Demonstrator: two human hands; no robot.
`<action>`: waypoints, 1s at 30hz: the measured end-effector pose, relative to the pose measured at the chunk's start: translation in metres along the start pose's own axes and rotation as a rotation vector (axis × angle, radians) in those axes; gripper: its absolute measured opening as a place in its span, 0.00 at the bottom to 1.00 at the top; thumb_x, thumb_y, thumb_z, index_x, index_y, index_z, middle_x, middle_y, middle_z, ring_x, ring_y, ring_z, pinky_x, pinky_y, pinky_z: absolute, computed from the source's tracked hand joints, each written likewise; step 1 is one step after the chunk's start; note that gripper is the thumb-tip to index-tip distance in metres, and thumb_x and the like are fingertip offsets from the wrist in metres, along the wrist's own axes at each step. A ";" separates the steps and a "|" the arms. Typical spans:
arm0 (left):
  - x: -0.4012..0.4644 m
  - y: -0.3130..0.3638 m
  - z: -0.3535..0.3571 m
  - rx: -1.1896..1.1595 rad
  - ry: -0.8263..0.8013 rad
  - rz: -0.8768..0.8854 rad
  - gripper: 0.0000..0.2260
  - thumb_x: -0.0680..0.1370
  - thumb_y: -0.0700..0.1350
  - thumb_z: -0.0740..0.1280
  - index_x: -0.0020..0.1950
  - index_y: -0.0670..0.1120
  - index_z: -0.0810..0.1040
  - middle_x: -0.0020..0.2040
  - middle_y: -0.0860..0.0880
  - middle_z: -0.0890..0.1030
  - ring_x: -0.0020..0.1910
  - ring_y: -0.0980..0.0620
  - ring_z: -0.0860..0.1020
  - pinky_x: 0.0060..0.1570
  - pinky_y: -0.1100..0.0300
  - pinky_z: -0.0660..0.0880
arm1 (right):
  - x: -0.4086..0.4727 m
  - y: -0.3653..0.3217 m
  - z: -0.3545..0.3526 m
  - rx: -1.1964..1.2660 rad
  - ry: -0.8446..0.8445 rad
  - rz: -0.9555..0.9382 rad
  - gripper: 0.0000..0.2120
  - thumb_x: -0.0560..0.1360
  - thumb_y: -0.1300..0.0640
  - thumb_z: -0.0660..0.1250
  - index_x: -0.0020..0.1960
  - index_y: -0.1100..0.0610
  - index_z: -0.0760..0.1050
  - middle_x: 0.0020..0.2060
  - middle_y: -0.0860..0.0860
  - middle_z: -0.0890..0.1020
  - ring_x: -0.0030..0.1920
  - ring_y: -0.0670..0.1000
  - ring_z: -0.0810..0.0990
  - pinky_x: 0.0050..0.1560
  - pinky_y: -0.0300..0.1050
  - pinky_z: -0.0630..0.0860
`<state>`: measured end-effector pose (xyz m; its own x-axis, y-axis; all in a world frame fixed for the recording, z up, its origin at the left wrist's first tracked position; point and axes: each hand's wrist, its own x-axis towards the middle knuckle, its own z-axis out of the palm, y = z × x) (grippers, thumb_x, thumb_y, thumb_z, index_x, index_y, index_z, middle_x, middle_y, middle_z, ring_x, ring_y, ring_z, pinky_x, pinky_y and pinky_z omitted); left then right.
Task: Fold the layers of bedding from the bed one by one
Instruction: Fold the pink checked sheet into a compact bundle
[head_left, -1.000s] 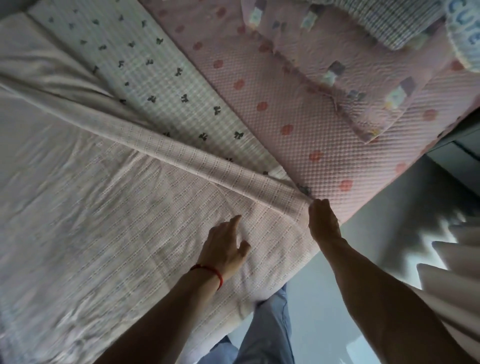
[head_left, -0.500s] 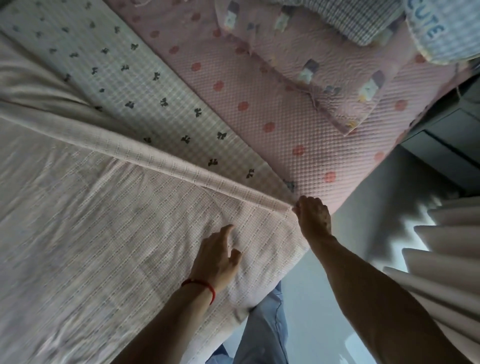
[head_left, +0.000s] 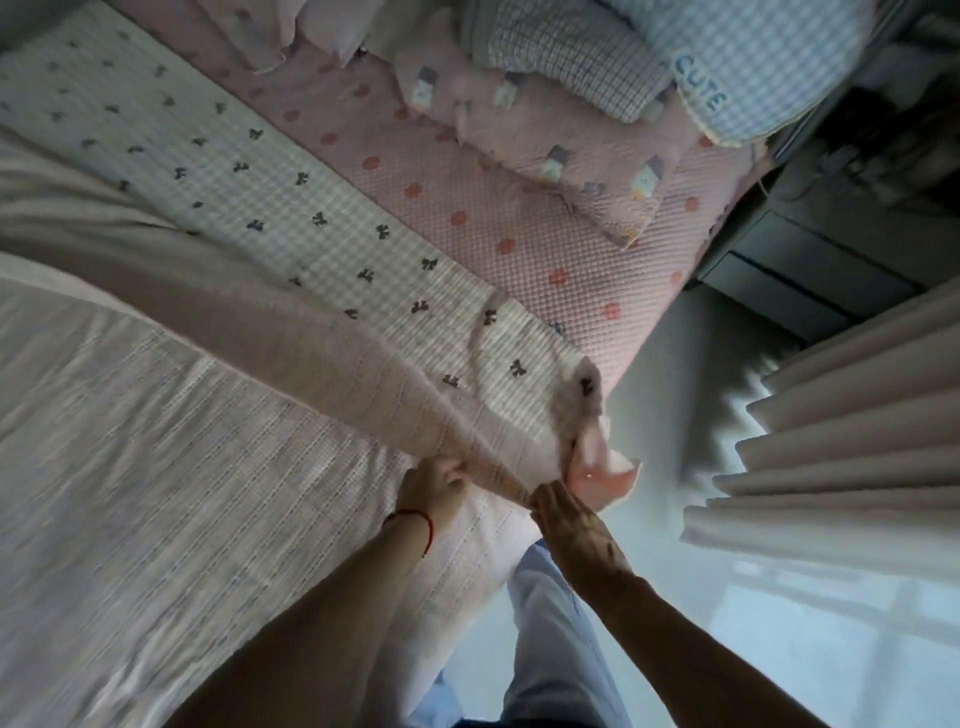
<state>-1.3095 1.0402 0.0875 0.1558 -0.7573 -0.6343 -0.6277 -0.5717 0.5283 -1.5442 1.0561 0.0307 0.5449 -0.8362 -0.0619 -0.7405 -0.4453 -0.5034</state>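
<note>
Both my hands have closed on the folded edge of the pink waffle blanket (head_left: 208, 441). A moment ago my left hand (head_left: 434, 480) lay flat on it and my right hand (head_left: 558, 501) only touched the corner; now the left grips the fold just beside the right, which pinches the corner bunched into a ridge. The ridge rises off the bed and runs away from my hands to the far left, so the top layer is coming up, ready for its next fold, I judge.

Beyond my hands the gingham sheet with little bows (head_left: 322, 228) has its near corner lifted too, and a peach corner (head_left: 602, 475) hangs past my right hand over the bed's edge. Farther off lies the pink dotted quilt (head_left: 467, 208). To my right the floor (head_left: 675, 415) gives room to step back, with the curtain (head_left: 831, 441) near.
</note>
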 end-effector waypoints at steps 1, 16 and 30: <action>-0.012 -0.013 0.000 0.090 0.027 0.055 0.17 0.75 0.47 0.65 0.62 0.47 0.83 0.59 0.45 0.84 0.60 0.45 0.80 0.60 0.55 0.76 | -0.010 -0.010 0.004 0.031 -0.017 0.112 0.13 0.83 0.56 0.57 0.62 0.62 0.72 0.54 0.61 0.80 0.53 0.60 0.83 0.51 0.55 0.82; -0.198 -0.202 -0.004 0.318 0.209 0.297 0.11 0.80 0.48 0.67 0.61 0.51 0.84 0.52 0.44 0.84 0.54 0.43 0.81 0.52 0.52 0.78 | -0.157 -0.218 0.040 -0.256 -0.232 0.494 0.04 0.68 0.61 0.73 0.41 0.53 0.83 0.37 0.56 0.83 0.41 0.62 0.85 0.42 0.52 0.82; -0.375 -0.323 -0.036 0.779 0.323 0.192 0.16 0.82 0.42 0.60 0.66 0.53 0.80 0.55 0.44 0.84 0.55 0.43 0.81 0.49 0.54 0.78 | -0.315 -0.364 0.141 0.311 -0.098 0.409 0.10 0.79 0.55 0.63 0.52 0.50 0.83 0.50 0.49 0.84 0.47 0.51 0.79 0.51 0.42 0.74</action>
<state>-1.1377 1.4974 0.1754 0.1284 -0.9387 -0.3199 -0.9909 -0.1347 -0.0024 -1.3906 1.5265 0.1124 0.2809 -0.8813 -0.3801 -0.7567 0.0403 -0.6526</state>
